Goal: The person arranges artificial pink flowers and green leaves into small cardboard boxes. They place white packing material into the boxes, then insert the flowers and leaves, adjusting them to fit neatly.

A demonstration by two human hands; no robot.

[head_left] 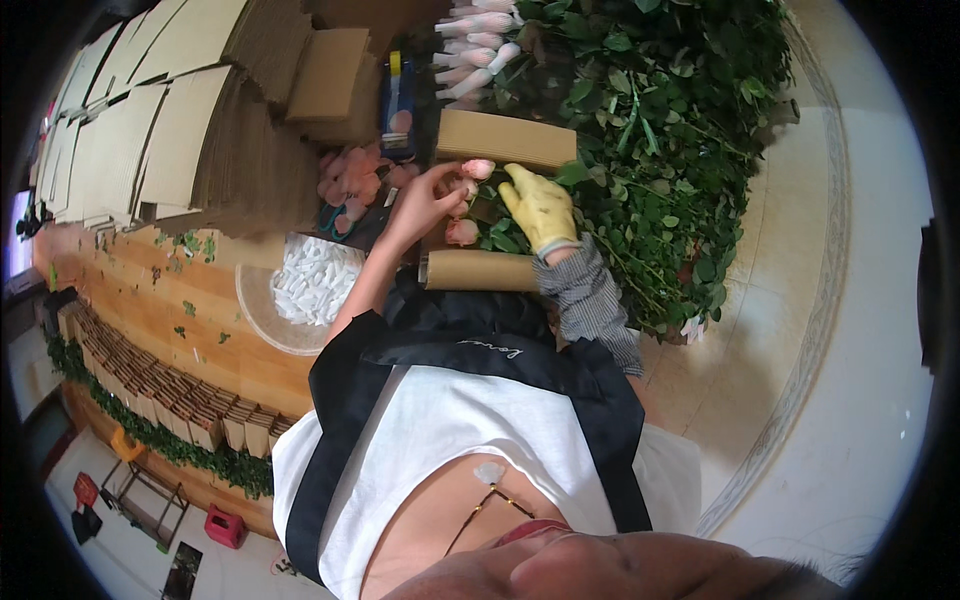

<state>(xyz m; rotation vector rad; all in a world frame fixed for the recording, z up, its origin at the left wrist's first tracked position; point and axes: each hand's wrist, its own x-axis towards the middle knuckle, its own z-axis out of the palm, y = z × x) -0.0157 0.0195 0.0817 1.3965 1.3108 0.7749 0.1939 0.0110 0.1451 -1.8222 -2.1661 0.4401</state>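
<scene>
My left hand [425, 195] is bare and pinches a pink rose bloom [478, 168] at its fingertips. My right hand [540, 210] wears a yellow glove and presses on the leafy rose stems [500, 235] right beside it. A second pink rose [462, 232] lies just below my left hand. The blooms rest in a folded sheet of brown corrugated cardboard, with one flap [505, 140] above them and the other flap [480, 270] below. Both hands almost touch over the cardboard.
A big heap of green rose stems [660, 130] lies right of the hands. Roses in white net sleeves [475, 40], a blue tape dispenser [398, 100], loose pink petals [350, 175], a bowl of white nets [300, 285] and stacked flat cardboard [150, 120] surround them.
</scene>
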